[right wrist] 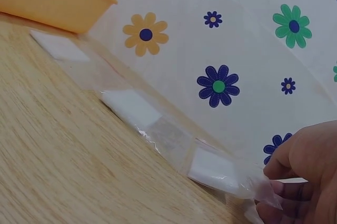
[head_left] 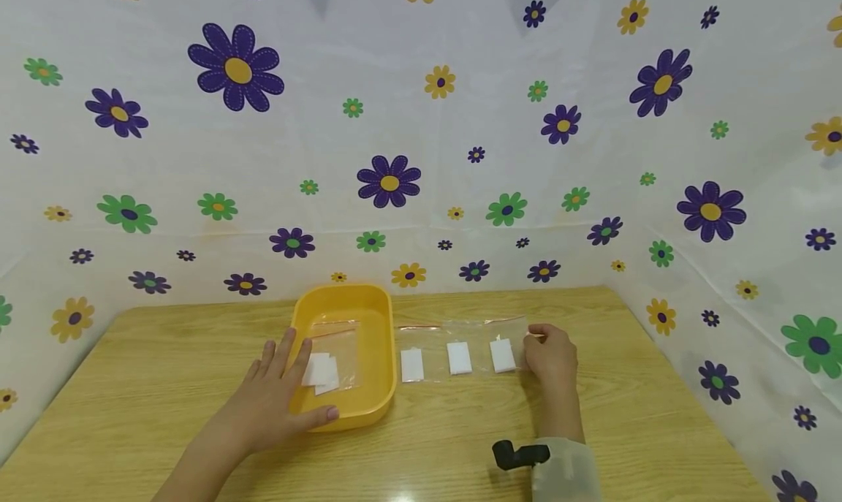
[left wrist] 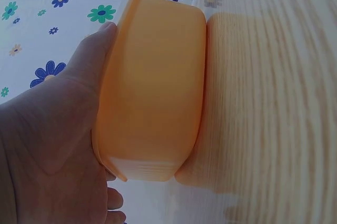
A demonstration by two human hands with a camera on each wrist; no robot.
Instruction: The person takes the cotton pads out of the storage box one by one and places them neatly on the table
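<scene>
Your right grip point(head_left: 554, 352) pinches a clear plastic bag point(head_left: 513, 331), white rectangular piece point(head_left: 503, 356) inside, just left of it; your left grip point(head_left: 272, 396), farther off, fingers spread, touches a yellow rounded plastic tub point(head_left: 362, 416).

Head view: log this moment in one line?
left grip: touches yellow rectangular plastic tub; right grip: pinches rightmost clear plastic bag; inside: white rectangle

Three bags point(head_left: 459, 358) right of tub point(head_left: 375, 334)

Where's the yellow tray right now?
In the head view, the yellow tray sits on the wooden table, just left of the row of three clear bags, with the left hand at its near-left rim.
</scene>
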